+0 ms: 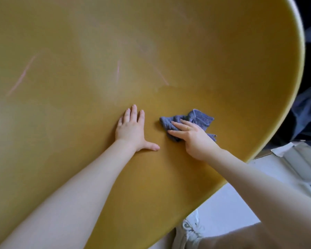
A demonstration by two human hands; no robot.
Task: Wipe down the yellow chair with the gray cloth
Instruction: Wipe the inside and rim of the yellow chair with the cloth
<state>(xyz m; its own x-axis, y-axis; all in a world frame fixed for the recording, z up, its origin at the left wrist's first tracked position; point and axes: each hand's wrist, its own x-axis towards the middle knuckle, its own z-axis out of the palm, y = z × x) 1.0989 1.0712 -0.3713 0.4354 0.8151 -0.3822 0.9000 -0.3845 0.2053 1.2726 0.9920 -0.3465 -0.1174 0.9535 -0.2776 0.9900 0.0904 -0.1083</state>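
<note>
The yellow chair (97,51) fills most of the head view as a broad curved shell, with pale streaks and scratches across its upper part. My left hand (131,129) lies flat on the shell near the middle, fingers straight and thumb spread to the right. Just to its right, my right hand (192,137) presses the crumpled gray cloth (197,118) against the shell with extended fingers. A ring shows on one finger. The cloth bunches out beyond the fingertips and under the palm.
The chair's rounded rim (298,72) curves down the right side. Beyond it lie dark fabric (309,112) and pale boards or paper (298,159) on a white floor (223,209). A light sneaker (188,229) shows at the bottom.
</note>
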